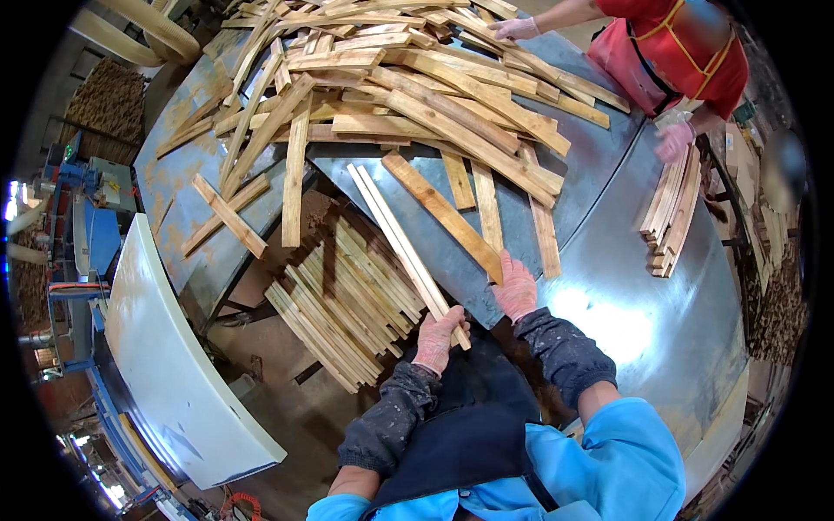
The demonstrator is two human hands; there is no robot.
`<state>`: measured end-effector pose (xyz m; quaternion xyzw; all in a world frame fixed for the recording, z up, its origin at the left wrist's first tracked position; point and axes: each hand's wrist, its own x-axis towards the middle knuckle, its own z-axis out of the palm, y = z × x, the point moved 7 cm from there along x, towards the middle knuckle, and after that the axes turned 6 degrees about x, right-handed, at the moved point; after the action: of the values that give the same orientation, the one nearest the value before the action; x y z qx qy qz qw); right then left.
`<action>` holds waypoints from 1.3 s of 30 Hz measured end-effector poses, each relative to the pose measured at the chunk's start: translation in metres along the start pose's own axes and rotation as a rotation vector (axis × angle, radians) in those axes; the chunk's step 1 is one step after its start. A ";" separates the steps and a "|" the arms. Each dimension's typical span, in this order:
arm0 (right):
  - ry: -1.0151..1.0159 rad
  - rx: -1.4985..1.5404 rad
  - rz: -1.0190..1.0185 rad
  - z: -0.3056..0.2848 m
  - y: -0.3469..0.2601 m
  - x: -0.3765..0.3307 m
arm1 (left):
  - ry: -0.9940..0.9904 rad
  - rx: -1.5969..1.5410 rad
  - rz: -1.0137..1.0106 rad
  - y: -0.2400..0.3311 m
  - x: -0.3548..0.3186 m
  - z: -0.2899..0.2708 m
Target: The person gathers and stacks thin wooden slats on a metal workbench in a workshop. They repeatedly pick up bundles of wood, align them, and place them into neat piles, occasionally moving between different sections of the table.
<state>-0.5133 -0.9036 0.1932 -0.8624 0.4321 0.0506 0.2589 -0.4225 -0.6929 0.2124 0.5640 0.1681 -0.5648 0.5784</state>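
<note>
Clasping pale strips point(400, 242), left hand point(440, 337); grasping near end of brown board point(441, 214), right hand point(517, 291); forearms point(388, 417) angled inward.

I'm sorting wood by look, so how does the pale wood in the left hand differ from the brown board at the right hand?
The pale wood is light cream; the brown board is darker, orange-brown. The left hand grips the pale wood, its near end poking past; the right hand touches the brown board's near end. Both are long, straight and slant the same way.
</note>
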 end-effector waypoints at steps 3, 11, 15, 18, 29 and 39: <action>-0.120 0.434 -0.103 0.012 0.012 -0.011 | -0.012 0.029 0.024 -0.014 0.002 0.009; -0.594 0.551 -0.333 0.033 -0.024 -0.081 | -0.118 -0.141 0.049 -0.063 0.030 0.015; -0.655 0.251 -0.733 0.002 -0.041 -0.079 | -0.085 -0.022 0.051 -0.071 0.044 0.013; -0.042 0.307 -0.007 -0.004 0.013 -0.013 | 0.013 0.065 0.147 -0.078 0.055 0.018; -0.102 0.095 0.161 -0.011 0.037 0.017 | 0.246 0.354 0.127 -0.076 0.041 0.034; -0.170 0.027 0.178 -0.018 0.067 -0.066 | 0.219 0.392 0.136 -0.091 0.052 0.028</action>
<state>-0.6079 -0.8978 0.2022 -0.8098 0.4838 0.1407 0.3005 -0.4961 -0.7156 0.1361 0.7336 0.0787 -0.4818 0.4727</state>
